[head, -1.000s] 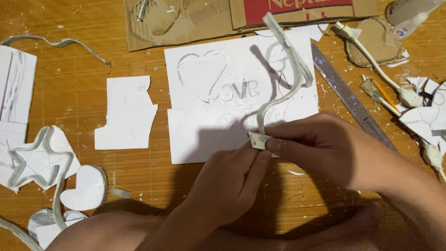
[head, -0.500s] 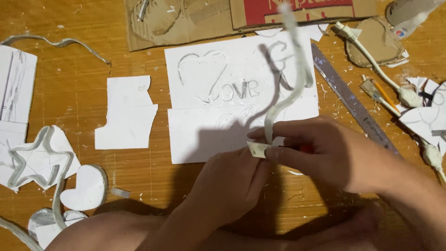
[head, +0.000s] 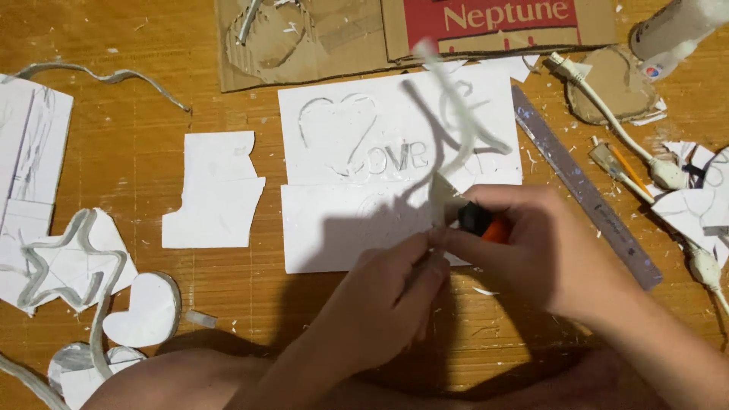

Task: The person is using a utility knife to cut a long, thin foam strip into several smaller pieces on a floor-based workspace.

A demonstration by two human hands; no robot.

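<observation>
Left hand [head: 387,304] pinches the lower end of the pale flexible strip [head: 456,144], which arcs up over the white foam board [head: 342,235]; right hand [head: 547,250] closed on an orange-black cutter [head: 486,224] right at the pinch. Risk: blade slips into left fingertips or strip springs free. Metal ruler [head: 585,197], cord [head: 630,144], scraps crowd the right

Motion blurs the pale flexible strip [head: 456,129] above the white foam board [head: 342,228], whose lower corner the hands cover. The right hand [head: 547,250] hides most of an orange-and-black tool [head: 486,222]. The glue bottle [head: 676,30] runs off-frame.
</observation>
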